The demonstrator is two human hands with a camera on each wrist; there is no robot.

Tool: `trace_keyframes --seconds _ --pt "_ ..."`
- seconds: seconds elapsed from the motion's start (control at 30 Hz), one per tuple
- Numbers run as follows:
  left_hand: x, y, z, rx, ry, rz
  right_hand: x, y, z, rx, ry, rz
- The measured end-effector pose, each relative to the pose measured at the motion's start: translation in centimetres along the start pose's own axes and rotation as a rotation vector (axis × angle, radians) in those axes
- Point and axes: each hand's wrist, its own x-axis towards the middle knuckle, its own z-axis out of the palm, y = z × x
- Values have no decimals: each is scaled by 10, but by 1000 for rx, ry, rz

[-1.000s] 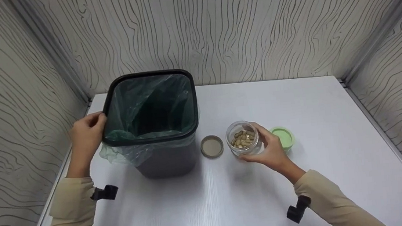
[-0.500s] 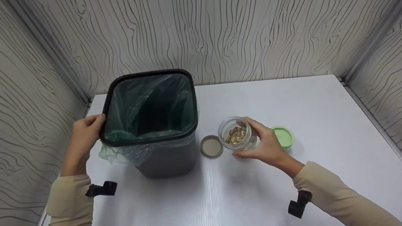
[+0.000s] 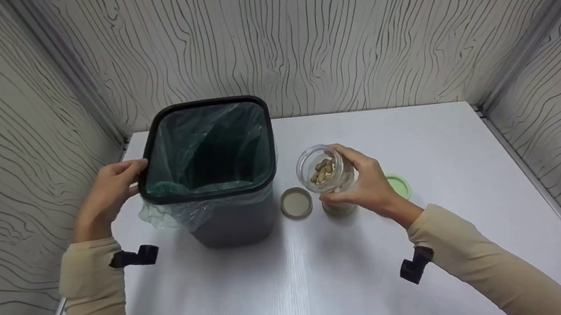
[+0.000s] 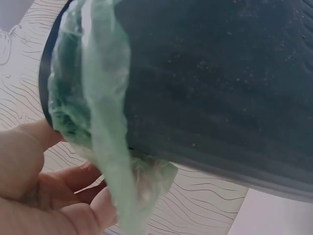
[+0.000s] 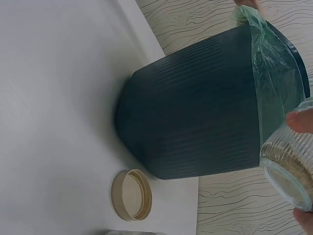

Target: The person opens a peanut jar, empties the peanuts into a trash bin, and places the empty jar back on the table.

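Note:
My right hand (image 3: 369,185) grips a clear ribbed jar (image 3: 308,178) of peanuts (image 3: 322,172), raised above the table and tilted with its mouth toward the bin. In the right wrist view the jar (image 5: 288,164) shows its base, fingertips on its side. A dark trash bin (image 3: 235,221) stands at left, lined with a green plastic bag (image 3: 175,214) folded over its black rim. My left hand (image 3: 109,194) holds the bin's left rim; in the left wrist view the thumb is at the rim and the curled fingers are partly hidden behind the bag (image 4: 105,73).
A round beige lid (image 3: 296,203) lies inside up between bin and jar. Below the held jar stands another clear container (image 3: 339,209), mostly hidden. Behind my right hand is a round light green object (image 3: 400,185), partly covered. Wood-patterned walls (image 3: 269,45) enclose the white table (image 3: 273,292).
The right hand has lifted the jar, moved it away from me and slightly left, and tilted it further toward the bin. The left hand stays at the rim, its wrist shifted slightly left.

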Motion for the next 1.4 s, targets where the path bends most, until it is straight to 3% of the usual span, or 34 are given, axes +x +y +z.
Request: trace_keyframes --seconds 0.27,0.67,1.4 --pt "2 -5 -3 -119 -37 -22 15 -8 -5 -49 41 -28" --pt "2 -5 -6 -118 -66 -49 32 -30 -9 -113 20 -67" --pt "2 -4 -4 -100 -73 -22 50 -59 -10 -204 16 -165"
